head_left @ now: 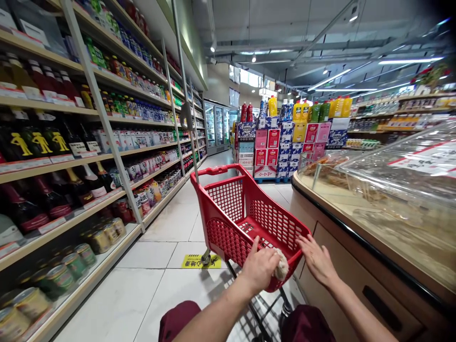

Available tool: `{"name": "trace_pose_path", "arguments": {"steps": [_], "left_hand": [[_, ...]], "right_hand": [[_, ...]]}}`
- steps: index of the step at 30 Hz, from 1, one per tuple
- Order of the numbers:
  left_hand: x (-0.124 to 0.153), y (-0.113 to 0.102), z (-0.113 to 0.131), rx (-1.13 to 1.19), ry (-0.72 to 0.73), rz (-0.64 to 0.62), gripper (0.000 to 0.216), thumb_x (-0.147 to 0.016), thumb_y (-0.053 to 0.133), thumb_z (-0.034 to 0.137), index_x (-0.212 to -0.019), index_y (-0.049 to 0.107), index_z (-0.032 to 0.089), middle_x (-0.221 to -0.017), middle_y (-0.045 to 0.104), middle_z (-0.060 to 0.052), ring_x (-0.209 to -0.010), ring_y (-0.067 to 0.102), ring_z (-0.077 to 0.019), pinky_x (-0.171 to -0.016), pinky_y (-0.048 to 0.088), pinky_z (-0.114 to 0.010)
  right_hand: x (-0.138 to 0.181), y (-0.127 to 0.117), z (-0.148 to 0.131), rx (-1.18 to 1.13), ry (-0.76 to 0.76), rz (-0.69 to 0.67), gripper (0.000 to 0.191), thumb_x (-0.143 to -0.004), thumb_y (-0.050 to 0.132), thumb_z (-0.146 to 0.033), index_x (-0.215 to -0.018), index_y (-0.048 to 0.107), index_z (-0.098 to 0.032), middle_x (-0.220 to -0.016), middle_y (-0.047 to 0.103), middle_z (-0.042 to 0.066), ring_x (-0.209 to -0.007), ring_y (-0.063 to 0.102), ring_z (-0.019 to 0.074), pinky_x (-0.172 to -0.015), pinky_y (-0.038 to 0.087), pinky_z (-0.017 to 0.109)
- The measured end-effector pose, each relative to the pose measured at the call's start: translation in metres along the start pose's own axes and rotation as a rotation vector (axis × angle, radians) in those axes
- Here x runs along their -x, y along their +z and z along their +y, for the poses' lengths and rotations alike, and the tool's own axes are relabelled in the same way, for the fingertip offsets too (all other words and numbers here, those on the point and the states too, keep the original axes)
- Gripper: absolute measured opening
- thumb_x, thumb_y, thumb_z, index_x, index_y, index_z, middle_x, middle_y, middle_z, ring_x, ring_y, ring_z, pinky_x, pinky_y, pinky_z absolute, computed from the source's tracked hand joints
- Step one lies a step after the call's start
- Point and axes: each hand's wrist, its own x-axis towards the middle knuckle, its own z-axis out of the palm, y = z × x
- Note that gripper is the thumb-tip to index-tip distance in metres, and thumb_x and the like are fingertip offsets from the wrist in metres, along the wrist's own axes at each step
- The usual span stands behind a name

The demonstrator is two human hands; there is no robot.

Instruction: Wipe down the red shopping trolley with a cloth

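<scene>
A red plastic shopping cart (228, 237) with a perforated basket stands right in front of me. My left hand (258, 268) is closed on a crumpled pale cloth (281, 264) at the near end of the basket. The cloth lies against the basket's near rim. My right hand (317, 259) has its fingers stretched out, with the fingertips at the basket's right near corner. Nothing shows in that hand. At the cart's far left corner rises a thin metal pole (194, 147). The basket's inside, as far as it shows, holds no goods.
Shelves (142, 114) of bottles and cans run along the left. A glass-covered display counter (356, 190) stands close on the right. Stacked drink cartons (272, 147) are ahead, with glass-door coolers (216, 123) behind. A yellow floor sticker (192, 261) lies by a cart wheel.
</scene>
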Motion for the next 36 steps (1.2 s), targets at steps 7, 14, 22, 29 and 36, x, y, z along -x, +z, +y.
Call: {"name": "trace_pose_path", "arguments": {"steps": [7, 14, 22, 29, 36], "left_hand": [[0.006, -0.033, -0.076, -0.069, -0.344, 0.151, 0.026, -0.081, 0.042, 0.012, -0.104, 0.053, 0.02, -0.109, 0.062, -0.005, -0.103, 0.055, -0.0177, -0.107, 0.005, -0.053], [0.013, -0.009, -0.044, -0.137, -0.11, 0.122, 0.025, -0.085, 0.04, 0.018, -0.107, 0.052, 0.021, -0.107, 0.062, -0.003, -0.102, 0.055, -0.015, -0.11, 0.004, -0.046], [0.056, -0.096, -0.135, -0.429, -0.389, 0.276, 0.023, -0.081, 0.044, 0.013, -0.099, 0.056, 0.02, -0.106, 0.064, -0.006, -0.102, 0.056, -0.0211, -0.106, 0.007, -0.055], [0.055, -0.082, -0.114, -0.398, -0.165, 0.169, 0.028, -0.08, 0.041, 0.01, -0.1, 0.055, 0.023, -0.102, 0.064, 0.0, -0.098, 0.057, -0.0142, -0.11, 0.002, -0.045], [0.077, -0.117, -0.133, -0.509, -0.412, 0.354, 0.032, -0.083, 0.034, 0.011, -0.105, 0.055, 0.019, -0.11, 0.063, -0.008, -0.105, 0.055, -0.022, -0.107, 0.006, -0.052]], "right_hand": [[0.024, -0.004, -0.062, -0.019, -0.104, -0.105, 0.05, -0.089, 0.018, -0.039, -0.095, 0.065, -0.025, -0.105, 0.065, 0.004, -0.113, 0.049, 0.0217, -0.102, 0.02, 0.055], [0.03, 0.021, -0.113, 0.015, -0.118, 0.025, 0.046, -0.089, 0.023, -0.041, -0.113, 0.056, -0.02, -0.111, 0.062, 0.008, -0.104, 0.054, 0.0213, -0.098, 0.028, 0.05], [0.033, 0.032, -0.081, 0.146, -0.1, 0.183, 0.054, -0.089, 0.019, -0.044, -0.107, 0.059, -0.012, -0.097, 0.066, 0.011, -0.092, 0.057, 0.0229, -0.093, 0.033, 0.045], [0.026, 0.047, -0.125, 0.222, -0.204, 0.196, 0.049, -0.088, 0.023, -0.039, -0.121, 0.05, -0.016, -0.124, 0.054, 0.008, -0.117, 0.043, 0.0233, -0.102, 0.02, 0.049], [0.02, 0.048, -0.116, 0.216, -0.116, 0.217, 0.05, -0.088, 0.021, -0.038, -0.119, 0.051, -0.013, -0.123, 0.053, 0.009, -0.12, 0.041, 0.0241, -0.103, 0.017, 0.051]]}}
